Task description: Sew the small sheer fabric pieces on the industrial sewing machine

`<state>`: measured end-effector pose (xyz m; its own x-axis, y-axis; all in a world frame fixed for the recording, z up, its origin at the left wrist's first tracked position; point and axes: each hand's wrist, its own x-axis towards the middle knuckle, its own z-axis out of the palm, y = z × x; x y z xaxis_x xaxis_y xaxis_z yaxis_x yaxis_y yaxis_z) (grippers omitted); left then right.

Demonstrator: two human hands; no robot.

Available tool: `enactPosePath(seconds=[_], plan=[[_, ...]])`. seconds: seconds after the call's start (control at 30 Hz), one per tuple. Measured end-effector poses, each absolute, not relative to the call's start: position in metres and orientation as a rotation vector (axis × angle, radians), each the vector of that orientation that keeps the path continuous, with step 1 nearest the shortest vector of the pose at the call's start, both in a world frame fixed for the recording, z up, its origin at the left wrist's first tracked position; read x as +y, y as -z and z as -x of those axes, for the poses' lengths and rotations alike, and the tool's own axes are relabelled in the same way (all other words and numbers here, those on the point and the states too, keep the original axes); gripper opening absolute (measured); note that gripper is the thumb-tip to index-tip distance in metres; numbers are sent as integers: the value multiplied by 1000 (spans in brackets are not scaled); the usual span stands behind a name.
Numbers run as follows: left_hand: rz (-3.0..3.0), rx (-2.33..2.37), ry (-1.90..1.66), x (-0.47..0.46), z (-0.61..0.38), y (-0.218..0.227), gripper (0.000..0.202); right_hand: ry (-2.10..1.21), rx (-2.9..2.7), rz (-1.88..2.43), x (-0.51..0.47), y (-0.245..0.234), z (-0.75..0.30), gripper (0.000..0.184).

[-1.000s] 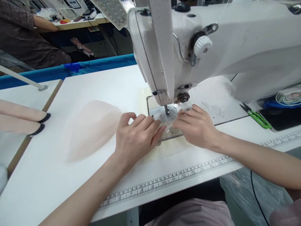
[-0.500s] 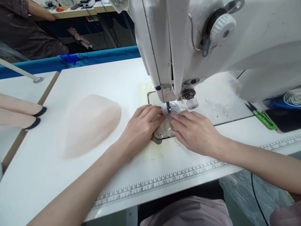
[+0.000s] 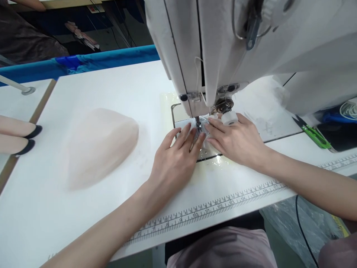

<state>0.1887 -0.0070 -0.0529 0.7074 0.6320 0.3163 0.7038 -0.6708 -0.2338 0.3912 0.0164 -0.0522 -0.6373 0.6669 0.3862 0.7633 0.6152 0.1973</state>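
The sewing machine head (image 3: 181, 48) stands over the white table, with its presser foot (image 3: 198, 122) low over the metal plate. A small see-through piece (image 3: 205, 131) lies around the foot, mostly covered by fingers; its kind is unclear. My left hand (image 3: 175, 158) rests flat just left of the foot, fingers spread. On the other side, my right hand (image 3: 237, 140) lies with its fingertips on the see-through piece, fingers a little apart. A sheer, pale beige fabric piece (image 3: 106, 145) is spread on the table, left of my hands.
Green-handled thread snips (image 3: 315, 136) lie at the right, beside a dark flat object (image 3: 340, 136). A ruler strip (image 3: 200, 210) runs along the front edge. Pale leg-like forms with black bands (image 3: 19, 136) stick in from the left. Blue cloth (image 3: 111, 59) borders the back edge.
My left hand has spread its fingers and come down flatter beside the foot. My right hand has moved slightly up and right. The camera view has shifted a little.
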Motion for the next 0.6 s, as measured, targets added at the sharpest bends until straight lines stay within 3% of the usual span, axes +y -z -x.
enactPosePath(seconds=[0.47, 0.6], plan=[[2523, -995, 296, -10, -192, 52, 42, 461, -2554, 1124, 22, 55, -394, 36], [2505, -1009, 320, -10, -192, 53, 42, 479, -2507, 1021, 21, 55, -394, 28]])
